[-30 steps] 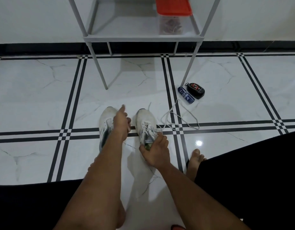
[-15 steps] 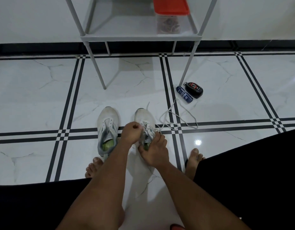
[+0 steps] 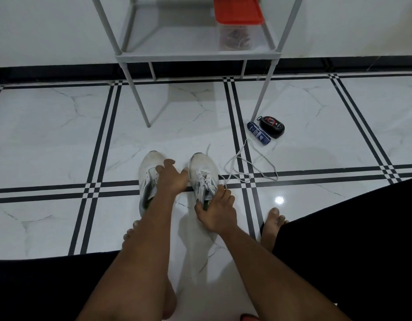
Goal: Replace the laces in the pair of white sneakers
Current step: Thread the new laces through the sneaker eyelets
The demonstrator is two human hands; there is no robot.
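Two white sneakers stand side by side on the tiled floor, toes pointing away. My left hand [image 3: 170,177] lies over the lacing area of the left sneaker [image 3: 147,167], fingers on top of it and thumb spread toward the other shoe. The right sneaker [image 3: 204,167] has a white lace in its eyelets. My right hand [image 3: 216,209] grips this shoe at its opening, thumb inside and fingers on the outer side. A loose white lace [image 3: 249,169] trails from it in loops across the floor to the right.
A grey metal rack [image 3: 195,57] stands behind the shoes, its legs on the floor, with a red-lidded clear container [image 3: 237,12] on its shelf. A blue tube [image 3: 258,133] and a black shoe-polish bottle [image 3: 271,126] lie by the right leg. My bare feet [image 3: 272,225] rest nearby.
My left hand has gone from the right sneaker's laces back over to the left sneaker. My right hand keeps its hold on the right sneaker.
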